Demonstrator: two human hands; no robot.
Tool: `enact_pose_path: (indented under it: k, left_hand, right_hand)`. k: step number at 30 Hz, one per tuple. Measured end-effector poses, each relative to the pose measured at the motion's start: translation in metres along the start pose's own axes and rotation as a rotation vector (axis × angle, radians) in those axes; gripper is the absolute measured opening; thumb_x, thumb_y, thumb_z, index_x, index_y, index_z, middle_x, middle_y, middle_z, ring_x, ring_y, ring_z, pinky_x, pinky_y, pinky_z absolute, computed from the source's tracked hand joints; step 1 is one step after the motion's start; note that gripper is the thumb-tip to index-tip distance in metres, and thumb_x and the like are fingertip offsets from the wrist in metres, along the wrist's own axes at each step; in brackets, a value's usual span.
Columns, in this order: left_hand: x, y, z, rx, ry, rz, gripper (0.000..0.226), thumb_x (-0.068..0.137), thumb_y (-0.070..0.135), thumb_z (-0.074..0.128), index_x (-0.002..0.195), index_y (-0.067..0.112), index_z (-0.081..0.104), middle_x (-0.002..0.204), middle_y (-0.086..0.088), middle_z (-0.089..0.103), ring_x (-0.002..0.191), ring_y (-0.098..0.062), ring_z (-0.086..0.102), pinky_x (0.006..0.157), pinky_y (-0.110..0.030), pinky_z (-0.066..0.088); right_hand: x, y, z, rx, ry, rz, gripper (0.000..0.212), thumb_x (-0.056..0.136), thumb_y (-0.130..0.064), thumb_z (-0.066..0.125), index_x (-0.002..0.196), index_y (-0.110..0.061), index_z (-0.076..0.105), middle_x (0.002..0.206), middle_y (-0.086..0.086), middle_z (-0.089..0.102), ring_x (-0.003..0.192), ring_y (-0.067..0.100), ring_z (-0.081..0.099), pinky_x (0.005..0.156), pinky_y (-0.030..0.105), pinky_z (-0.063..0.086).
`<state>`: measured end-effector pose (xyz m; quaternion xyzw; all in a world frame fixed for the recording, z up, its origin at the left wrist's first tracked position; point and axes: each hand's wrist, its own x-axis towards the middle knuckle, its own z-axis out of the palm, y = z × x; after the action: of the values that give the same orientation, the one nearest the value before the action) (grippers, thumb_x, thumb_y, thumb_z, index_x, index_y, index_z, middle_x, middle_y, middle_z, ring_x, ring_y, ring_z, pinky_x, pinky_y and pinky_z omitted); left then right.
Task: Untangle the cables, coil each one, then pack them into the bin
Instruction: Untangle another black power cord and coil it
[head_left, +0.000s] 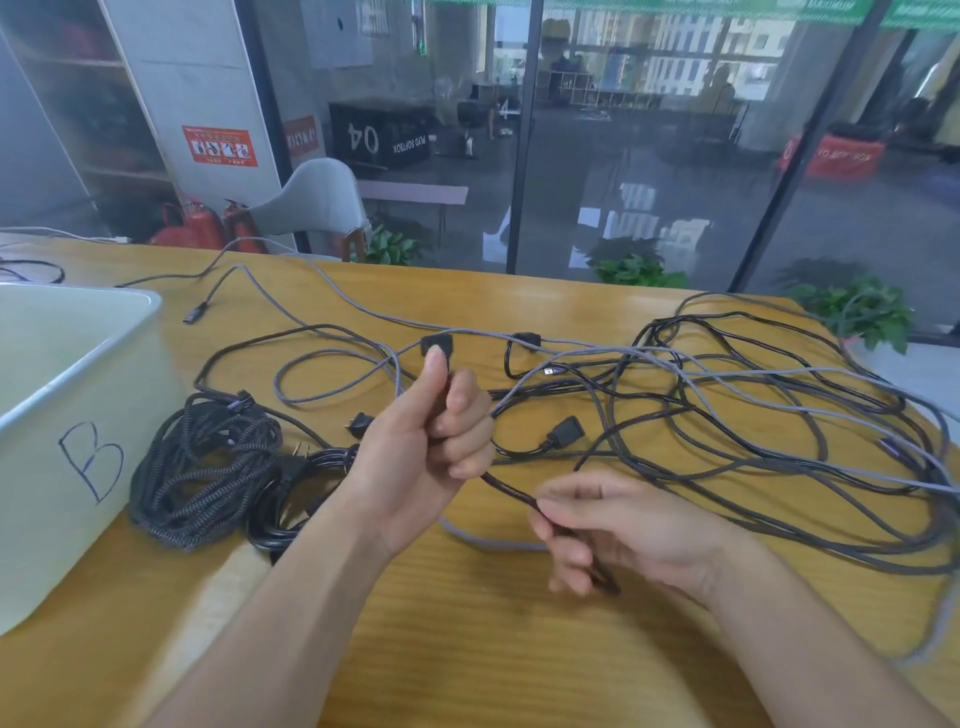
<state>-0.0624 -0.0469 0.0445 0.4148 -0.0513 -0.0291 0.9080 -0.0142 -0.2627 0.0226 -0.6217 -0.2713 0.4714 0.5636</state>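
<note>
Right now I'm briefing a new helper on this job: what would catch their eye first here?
The loose tangle of cables sprawled across the table's right half. Then the two hands at centre, left hand and right hand, holding one black cable between them. At left, the white bin marked B, with coiled cables beside it.

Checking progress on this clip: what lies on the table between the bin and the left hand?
In the head view, two coiled cables: a braided bundle beside the bin, then a glossy black coil nearer the left hand.

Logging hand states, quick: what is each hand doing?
Left hand: gripping the black cable.
Right hand: pinching the same cable.
</note>
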Motion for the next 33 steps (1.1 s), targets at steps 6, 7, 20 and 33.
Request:
enact_pose_path:
  k: [6, 7, 20, 33]
  left_hand:
    - [0.001, -0.011, 0.006, 0.052, 0.023, 0.045, 0.049, 0.108, 0.050, 0.034, 0.077, 0.017, 0.050, 0.066, 0.003, 0.024, 0.052, -0.012, 0.022, 0.049, -0.023, 0.030]
    - [0.000, -0.012, 0.005, 0.056, 0.023, 0.029, 0.048, 0.108, 0.050, 0.034, 0.075, 0.018, 0.048, 0.066, 0.004, 0.022, 0.052, -0.011, 0.020, 0.048, -0.024, 0.026]
    - [-0.004, -0.016, 0.003, 0.307, -0.153, -0.070, 0.056, 0.102, 0.060, 0.030, 0.062, 0.021, 0.029, 0.056, 0.004, 0.015, 0.050, -0.014, 0.012, 0.050, -0.029, 0.013]
    - [-0.003, -0.010, 0.001, 0.255, -0.065, 0.000, 0.054, 0.109, 0.050, 0.026, 0.065, 0.021, 0.030, 0.060, 0.003, 0.017, 0.053, -0.016, 0.012, 0.051, -0.030, 0.013]
  right_hand:
    - [0.014, 0.003, 0.014, -0.130, 0.088, -0.016, 0.026, 0.108, -0.033, 0.053, 0.092, -0.014, 0.061, 0.067, -0.001, 0.042, 0.051, 0.013, 0.038, 0.053, 0.029, 0.050]
    - [0.016, 0.004, 0.017, -0.153, 0.094, -0.012, 0.026, 0.108, -0.033, 0.053, 0.092, -0.014, 0.061, 0.068, -0.001, 0.043, 0.052, 0.012, 0.038, 0.053, 0.029, 0.050]
    - [0.012, 0.012, 0.010, -0.677, 0.281, -0.047, 0.037, 0.104, -0.053, 0.053, 0.083, -0.025, 0.065, 0.066, -0.007, 0.059, 0.064, 0.017, 0.057, 0.068, 0.051, 0.054]
    - [0.001, 0.007, -0.010, -0.978, 0.354, -0.041, 0.022, 0.104, -0.048, 0.055, 0.101, -0.037, 0.073, 0.086, -0.012, 0.071, 0.074, 0.010, 0.062, 0.077, 0.037, 0.055]
